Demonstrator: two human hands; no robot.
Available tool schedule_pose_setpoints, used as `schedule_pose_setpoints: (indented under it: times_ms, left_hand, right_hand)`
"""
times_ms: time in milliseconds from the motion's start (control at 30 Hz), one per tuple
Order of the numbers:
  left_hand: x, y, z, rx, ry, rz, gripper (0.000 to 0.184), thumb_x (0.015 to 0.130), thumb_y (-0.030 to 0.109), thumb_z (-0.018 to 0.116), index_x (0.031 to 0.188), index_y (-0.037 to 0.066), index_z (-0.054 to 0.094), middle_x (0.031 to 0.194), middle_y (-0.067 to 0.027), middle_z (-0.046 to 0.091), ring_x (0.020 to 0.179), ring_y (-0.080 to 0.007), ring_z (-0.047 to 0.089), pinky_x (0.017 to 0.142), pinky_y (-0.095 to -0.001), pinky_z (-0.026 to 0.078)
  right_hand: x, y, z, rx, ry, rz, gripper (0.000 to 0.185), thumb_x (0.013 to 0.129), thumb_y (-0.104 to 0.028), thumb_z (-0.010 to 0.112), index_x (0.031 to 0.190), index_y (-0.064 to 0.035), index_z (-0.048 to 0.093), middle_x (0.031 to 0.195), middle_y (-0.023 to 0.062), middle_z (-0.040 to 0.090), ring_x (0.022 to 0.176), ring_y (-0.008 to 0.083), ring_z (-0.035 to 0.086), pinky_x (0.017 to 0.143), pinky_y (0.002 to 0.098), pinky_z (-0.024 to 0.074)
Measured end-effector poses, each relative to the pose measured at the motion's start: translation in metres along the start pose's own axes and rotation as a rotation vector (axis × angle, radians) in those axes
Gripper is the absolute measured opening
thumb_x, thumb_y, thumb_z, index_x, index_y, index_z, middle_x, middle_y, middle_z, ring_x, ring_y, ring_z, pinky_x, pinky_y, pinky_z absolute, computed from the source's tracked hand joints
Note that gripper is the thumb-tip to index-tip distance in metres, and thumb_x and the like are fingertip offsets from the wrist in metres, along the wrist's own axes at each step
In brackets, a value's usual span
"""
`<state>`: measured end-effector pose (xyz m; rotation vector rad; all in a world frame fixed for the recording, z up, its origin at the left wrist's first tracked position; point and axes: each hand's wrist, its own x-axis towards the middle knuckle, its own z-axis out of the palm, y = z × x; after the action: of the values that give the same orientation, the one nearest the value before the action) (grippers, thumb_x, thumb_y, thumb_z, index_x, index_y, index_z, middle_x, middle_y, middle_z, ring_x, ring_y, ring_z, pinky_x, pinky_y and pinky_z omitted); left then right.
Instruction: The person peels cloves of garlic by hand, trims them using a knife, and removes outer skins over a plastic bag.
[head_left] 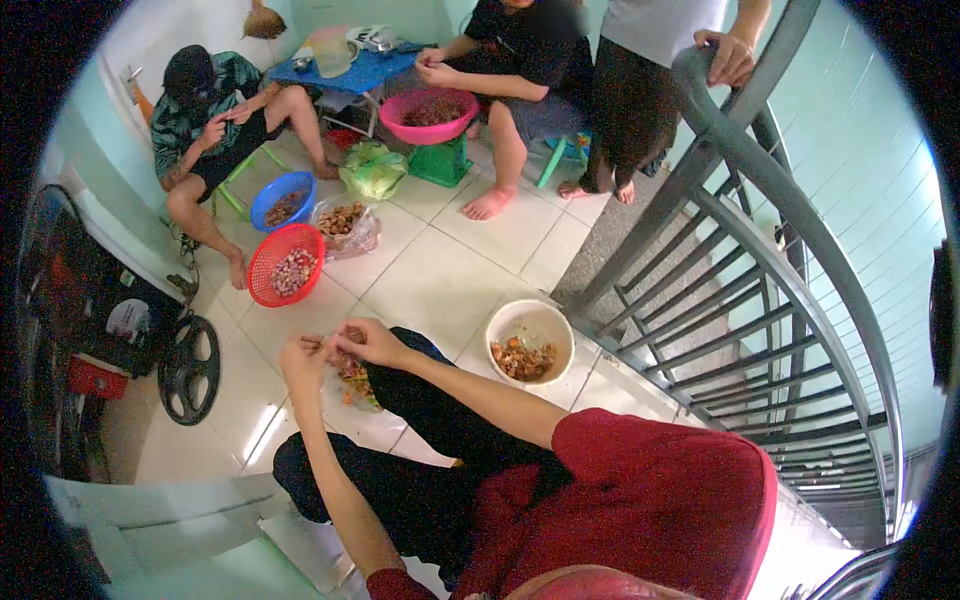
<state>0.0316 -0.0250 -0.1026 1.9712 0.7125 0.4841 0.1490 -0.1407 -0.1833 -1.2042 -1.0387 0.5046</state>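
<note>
My left hand (303,368) is closed, with a small brown piece (312,343) at its fingertips. My right hand (369,343) is held close beside it, fingers pinched together; what lies in them is too small to make out. Both hands are above a small colourful heap or bag (354,380) on the floor by my knee. To the right of my knees stands a white bucket (568,350) with brown, bulb-like pieces (524,359) at its bottom. Ahead of my hands is a red colander (262,262) holding pale pink pieces (292,273).
Beyond are a blue basin (287,180), a plastic bag of brown pieces (342,220), a green bag (373,170) and a pink basin (468,100) on a green scale (440,160). Two people sit ahead; another stands by the metal railing (735,130). A steering wheel (190,370) lies left.
</note>
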Motion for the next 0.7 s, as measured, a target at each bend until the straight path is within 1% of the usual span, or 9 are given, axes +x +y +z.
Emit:
schedule_pose_setpoints:
  times_ms: [300,367,433,467,500,567,600,667,700]
  left_hand:
    - [0.013,-0.026,0.006,-0.045,-0.021,0.132,0.030,0.083,0.017,0.081,0.091,-0.007,0.065,0.077,-0.0133,0.071,0.064,-0.0179,0.069,0.062,-0.0280,0.054]
    - [0.004,-0.006,0.003,0.003,-0.090,0.084,0.029,0.082,0.018,0.081,0.089,-0.007,0.067,0.071,-0.0110,0.070,0.065,-0.0179,0.068,0.063,-0.0286,0.053]
    - [0.007,-0.009,-0.002,0.095,-0.196,0.054,0.030,0.083,0.026,0.079,0.083,-0.002,0.069,0.063,-0.0077,0.066,0.066,-0.0136,0.066,0.066,-0.0305,0.052]
    - [0.001,0.002,-0.007,0.186,-0.194,0.139,0.032,0.086,0.028,0.076,0.077,-0.002,0.069,0.062,-0.0088,0.066,0.057,-0.0140,0.062,0.056,-0.0305,0.047]
    - [-0.007,0.004,-0.006,0.146,-0.068,0.201,0.038,0.087,0.035,0.074,0.070,0.001,0.069,0.062,-0.0089,0.066,0.054,-0.0133,0.059,0.054,-0.0331,0.045]
    - [-0.004,0.005,-0.011,0.360,-0.055,0.305,0.039,0.085,0.035,0.074,0.068,0.000,0.067,0.063,-0.0099,0.066,0.055,-0.0149,0.059,0.056,-0.0342,0.046]
    - [-0.002,0.005,-0.017,0.454,-0.135,0.250,0.031,0.084,0.030,0.076,0.077,0.000,0.071,0.065,-0.0100,0.068,0.060,-0.0150,0.062,0.058,-0.0329,0.047]
    - [-0.001,-0.015,-0.017,0.030,-0.154,0.159,0.026,0.081,0.022,0.080,0.091,-0.001,0.073,0.077,-0.0115,0.073,0.071,-0.0157,0.069,0.065,-0.0311,0.052]
    - [-0.003,-0.018,-0.021,0.037,-0.143,0.129,0.026,0.081,0.022,0.080,0.091,-0.001,0.073,0.077,-0.0115,0.073,0.071,-0.0157,0.069,0.065,-0.0311,0.052]
  right_hand:
    - [-0.004,-0.014,-0.001,0.230,0.089,0.025,0.014,0.101,-0.015,0.058,0.093,-0.0046,0.059,0.083,0.0021,0.066,0.073,0.0068,0.059,0.065,0.0255,0.0478]
    - [-0.003,-0.006,-0.005,-0.145,0.101,-0.004,0.011,0.100,-0.012,0.057,0.092,-0.0042,0.059,0.081,0.0015,0.064,0.074,0.0082,0.060,0.067,0.0263,0.0489]
    - [-0.001,0.017,0.004,-0.102,0.155,0.066,0.012,0.094,-0.013,0.059,0.090,-0.0022,0.063,0.081,0.0065,0.069,0.080,0.0130,0.063,0.074,0.0339,0.0519]
    - [-0.004,-0.005,0.006,0.078,0.076,0.157,0.013,0.099,-0.013,0.056,0.091,-0.0038,0.061,0.083,0.0029,0.064,0.076,0.0107,0.059,0.070,0.0299,0.0498]
    - [-0.004,0.008,0.008,-0.198,0.097,0.129,0.014,0.098,-0.014,0.055,0.094,-0.0040,0.063,0.084,0.0031,0.065,0.081,0.0127,0.059,0.073,0.0317,0.0501]
    - [-0.005,0.001,0.011,-0.132,0.145,0.063,0.015,0.098,-0.015,0.055,0.098,-0.0036,0.064,0.087,0.0041,0.067,0.083,0.0121,0.059,0.076,0.0304,0.0504]
    - [-0.005,0.000,0.011,-0.046,0.084,0.127,0.015,0.100,-0.016,0.056,0.099,-0.0029,0.064,0.083,0.0033,0.067,0.076,0.0101,0.061,0.068,0.0274,0.0511]
    - [-0.003,-0.017,0.013,-0.141,0.157,0.081,0.016,0.100,-0.018,0.059,0.100,-0.0022,0.063,0.078,0.0025,0.066,0.065,0.0077,0.060,0.056,0.0244,0.0486]
    - [-0.002,-0.009,0.014,-0.131,0.168,0.095,0.018,0.099,-0.019,0.061,0.099,-0.0016,0.064,0.081,0.0067,0.069,0.070,0.0122,0.064,0.061,0.0289,0.0510]
